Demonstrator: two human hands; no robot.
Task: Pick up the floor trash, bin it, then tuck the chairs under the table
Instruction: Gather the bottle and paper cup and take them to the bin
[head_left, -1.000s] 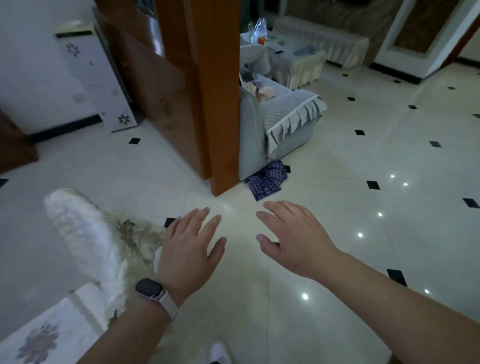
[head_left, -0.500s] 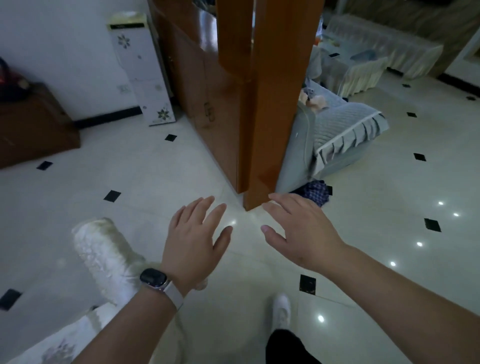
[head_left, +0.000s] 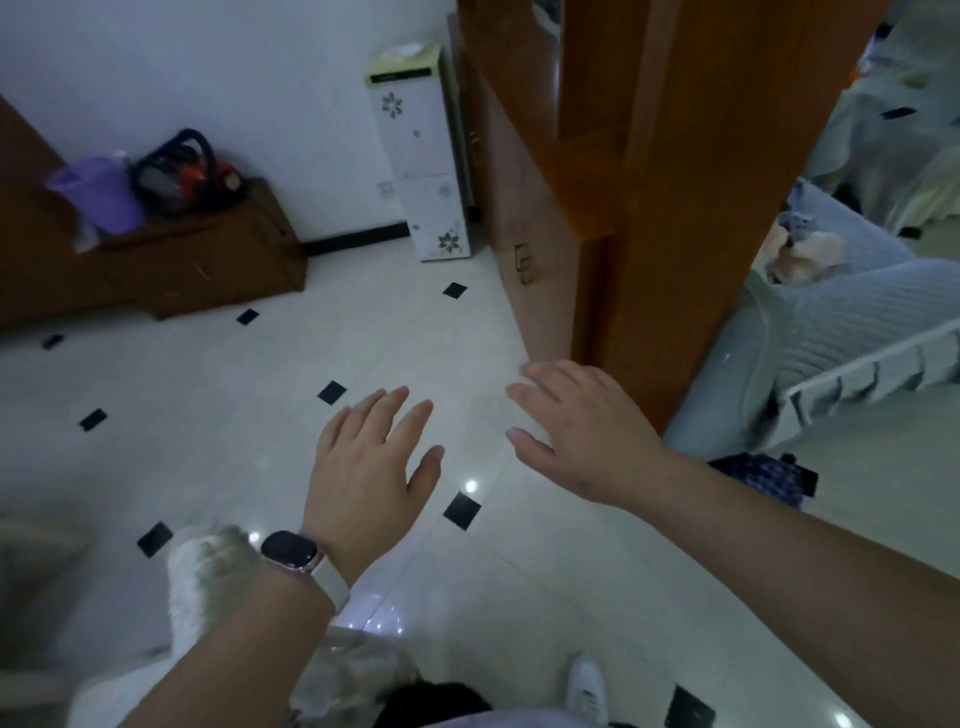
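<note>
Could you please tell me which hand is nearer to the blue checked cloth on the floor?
The right hand; the blue checked cloth lies on the floor to its right. The left hand is further left, beyond the right hand.

grips: two, a left grip (head_left: 371, 470) and a right grip (head_left: 582, 431)
smartwatch (head_left: 289, 552): just the one
black diamond tiles (head_left: 461, 511): eight clear ones by my count, plus a couple half hidden
purple bucket (head_left: 98, 200): one
black-and-red thing (head_left: 182, 176): one, no clue what it is
tall white flowery cabinet (head_left: 415, 171): one
tissue box (head_left: 402, 65): one
low brown cabinet (head_left: 208, 260): one
grey armchair (head_left: 831, 338): one
checked cloth (head_left: 763, 475): one
white shoe (head_left: 587, 686): one
chair (head_left: 197, 587) with a fluffy white cover: one
</note>
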